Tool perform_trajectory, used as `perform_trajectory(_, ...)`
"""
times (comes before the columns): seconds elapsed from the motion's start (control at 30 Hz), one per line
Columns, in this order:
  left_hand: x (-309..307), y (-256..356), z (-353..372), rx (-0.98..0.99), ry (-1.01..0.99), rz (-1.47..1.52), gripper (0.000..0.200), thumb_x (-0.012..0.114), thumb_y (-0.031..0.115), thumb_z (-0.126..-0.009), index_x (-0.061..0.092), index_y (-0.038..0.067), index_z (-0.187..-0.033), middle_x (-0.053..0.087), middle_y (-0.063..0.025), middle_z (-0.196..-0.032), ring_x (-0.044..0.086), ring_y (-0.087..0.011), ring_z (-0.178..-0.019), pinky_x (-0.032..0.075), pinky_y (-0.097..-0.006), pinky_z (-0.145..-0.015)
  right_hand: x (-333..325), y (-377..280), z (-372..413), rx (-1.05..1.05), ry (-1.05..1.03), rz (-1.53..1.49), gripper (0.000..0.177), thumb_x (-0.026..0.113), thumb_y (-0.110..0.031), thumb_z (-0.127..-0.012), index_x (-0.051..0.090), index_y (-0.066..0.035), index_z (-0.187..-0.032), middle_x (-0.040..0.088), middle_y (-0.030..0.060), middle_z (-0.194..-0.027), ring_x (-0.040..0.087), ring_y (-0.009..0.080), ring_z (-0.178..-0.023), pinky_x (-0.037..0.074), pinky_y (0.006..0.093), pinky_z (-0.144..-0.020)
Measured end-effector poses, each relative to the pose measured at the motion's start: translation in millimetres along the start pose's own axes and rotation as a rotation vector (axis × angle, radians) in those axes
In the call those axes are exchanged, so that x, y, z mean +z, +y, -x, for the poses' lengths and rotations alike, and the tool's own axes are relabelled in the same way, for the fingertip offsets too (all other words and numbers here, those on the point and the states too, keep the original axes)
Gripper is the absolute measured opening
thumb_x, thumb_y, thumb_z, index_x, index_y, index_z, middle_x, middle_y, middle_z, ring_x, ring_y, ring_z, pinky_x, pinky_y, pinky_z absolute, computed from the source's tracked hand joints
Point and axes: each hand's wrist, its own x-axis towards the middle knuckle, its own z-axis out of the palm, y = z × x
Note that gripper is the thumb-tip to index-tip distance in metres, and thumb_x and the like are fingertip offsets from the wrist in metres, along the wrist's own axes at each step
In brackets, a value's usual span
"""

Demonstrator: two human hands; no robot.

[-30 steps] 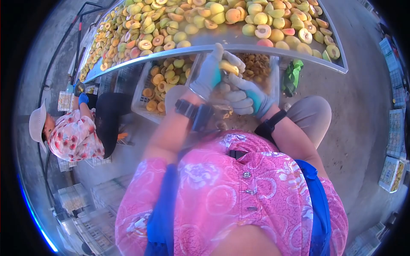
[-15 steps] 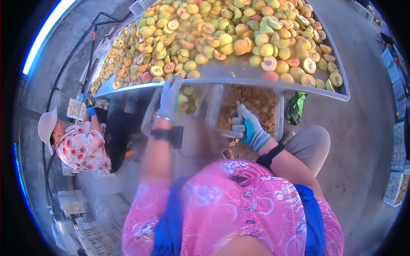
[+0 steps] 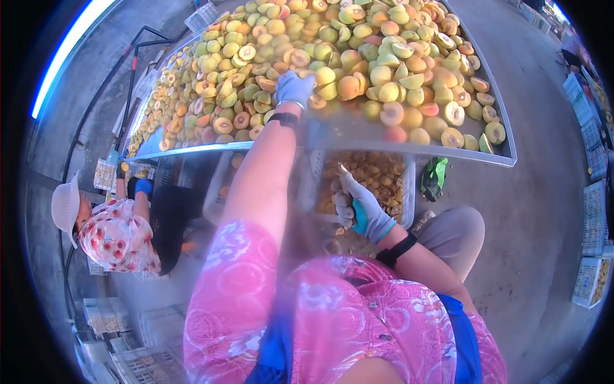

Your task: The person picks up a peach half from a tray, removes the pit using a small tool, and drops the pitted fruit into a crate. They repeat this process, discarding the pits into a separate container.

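My left hand point(image 3: 294, 89), in a pale glove, reaches over the metal tray point(image 3: 345, 118) and rests among halved peaches point(image 3: 348, 88). Its fingertips are hidden, and I cannot make out whether they grip a half. My right hand point(image 3: 361, 208), in a grey and teal glove, is closed low in front of my knees. A small hand tool point(image 3: 343, 169) with a thin pale tip pokes out past its thumb; the rest lies inside the fist. Beneath and beyond that hand is a white crate point(image 3: 408, 192) holding brownish fruit scraps point(image 3: 377, 176).
A second crate point(image 3: 214, 192) stands under the tray's edge, left of the scraps crate. At the left, a co-worker point(image 3: 121, 233) in a hat sits by the same tray. A green bag point(image 3: 435, 178) is on the floor at right, and stacked crates point(image 3: 593, 217) line the far right.
My left hand has gone from the tray's front edge up and forward onto the fruit. My right hand has shifted slightly left and down, still closed on the tool.
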Motion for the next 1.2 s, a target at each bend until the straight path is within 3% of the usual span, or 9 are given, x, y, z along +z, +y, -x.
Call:
perform_trajectory(0.3, 14.0, -32.0, 19.4, 0.124, 0.039, 0.268, 0.084, 0.075, 0.040, -0.069, 0.042, 0.005, -0.137, 0.063, -0.0199, -0.117, 0.062, -0.0344, -0.108, 0.045, -0.0403, -0.095, 85.1, -22.8, 27.7, -0.231, 0.133, 0.201, 0.040, 0.048, -0.052, -0.098, 0.055, -0.013, -0.094, 0.044, 0.0024, -0.052, 0.037, 0.0124, -0.037, 0.030, 0.0252, -0.033)
perform_trajectory(0.4, 6.6, -40.0, 49.3, 0.159, -0.217, 1.123, 0.053, 0.073, 0.022, -0.076, 0.056, 0.001, -0.122, 0.064, -0.0105, -0.108, 0.064, -0.0200, -0.096, 0.052, -0.0311, -0.079, 65.8, -21.3, 21.7, -0.096, 0.248, 0.040, 0.033, 0.047, -0.046, -0.099, 0.056, -0.014, -0.096, 0.048, 0.0002, -0.056, 0.038, 0.0103, -0.037, 0.029, 0.0242, -0.031)
perform_trajectory(0.5, -37.7, -16.7, 121.6, -0.051, -0.392, 1.392, 0.040, 0.071, 0.017, -0.080, 0.058, 0.006, -0.116, 0.067, -0.0089, -0.104, 0.064, -0.0176, -0.093, 0.051, -0.0291, -0.077, 59.7, -24.7, 20.3, -0.080, 0.259, 0.022, 0.031, 0.047, -0.045, -0.099, 0.055, -0.015, -0.100, 0.052, -0.0008, -0.063, 0.038, 0.0092, -0.037, 0.028, 0.0226, -0.032)
perform_trajectory(0.67, -33.9, -10.0, 182.8, -0.017, -0.549, 1.540, 0.042, 0.068, 0.022, -0.081, 0.050, 0.004, -0.114, 0.061, -0.0099, -0.090, 0.061, -0.0194, -0.067, 0.053, -0.0325, -0.057, 10.1, -18.1, 7.2, -0.021, -0.292, -0.159, 0.039, 0.041, -0.046, -0.102, 0.055, -0.011, -0.108, 0.038, -0.0049, -0.061, 0.035, 0.0065, -0.042, 0.029, 0.0239, -0.034)
perform_trajectory(0.8, -34.8, -4.5, 206.8, -0.012, -0.583, 1.578, 0.045, 0.065, 0.020, -0.082, 0.043, 0.009, -0.120, 0.061, -0.0127, -0.088, 0.061, -0.0222, -0.064, 0.053, -0.0332, -0.054, 10.7, -26.0, 10.0, -0.107, -0.355, -0.157, 0.037, 0.043, -0.047, -0.101, 0.056, -0.012, -0.105, 0.042, -0.0044, -0.064, 0.037, 0.0070, -0.042, 0.031, 0.0235, -0.035)
perform_trajectory(0.9, -49.1, -1.1, 235.5, -0.093, -0.729, 1.680, 0.041, 0.062, 0.018, -0.085, 0.044, 0.008, -0.120, 0.061, -0.0139, -0.090, 0.062, -0.0242, -0.066, 0.054, -0.0338, -0.057, 8.7, -14.5, 19.4, -0.144, -0.005, -0.018, 0.034, 0.047, -0.049, -0.099, 0.054, -0.016, -0.100, 0.045, -0.0047, -0.066, 0.035, 0.0080, -0.043, 0.027, 0.0236, -0.037)
perform_trajectory(1.0, -21.6, -9.2, 221.9, -0.087, -0.609, 1.708, 0.037, 0.057, 0.021, -0.088, 0.045, 0.004, -0.119, 0.061, -0.0140, -0.095, 0.064, -0.0263, -0.076, 0.055, -0.0360, -0.065, 19.4, -15.4, 16.6, -0.359, 0.261, 0.302, 0.027, 0.054, -0.037, -0.099, 0.061, -0.012, -0.105, 0.059, -0.0046, -0.088, 0.052, 0.0048, -0.068, 0.044, 0.0200, -0.056)
perform_trajectory(1.1, -23.4, -8.9, 216.1, -0.167, -0.627, 1.773, 0.036, 0.055, 0.031, -0.091, 0.056, 0.002, -0.111, 0.063, -0.0124, -0.093, 0.063, -0.0242, -0.083, 0.054, -0.0346, -0.067, 13.4, -9.2, 5.4, -0.473, 0.220, 0.488, 0.033, 0.049, -0.045, -0.097, 0.055, -0.013, -0.101, 0.050, -0.0014, -0.069, 0.043, 0.0094, -0.048, 0.034, 0.0240, -0.041)
perform_trajectory(1.2, -21.9, -14.7, 218.2, -0.297, -0.681, 1.822, 0.038, 0.051, 0.037, -0.094, 0.062, 0.003, -0.107, 0.064, -0.0101, -0.091, 0.063, -0.0204, -0.080, 0.052, -0.0306, -0.064, 12.0, -8.8, 8.8, -0.467, 0.250, 0.562, 0.034, 0.050, -0.043, -0.097, 0.056, -0.011, -0.105, 0.051, -0.0004, -0.069, 0.044, 0.0088, -0.050, 0.036, 0.0231, -0.044)
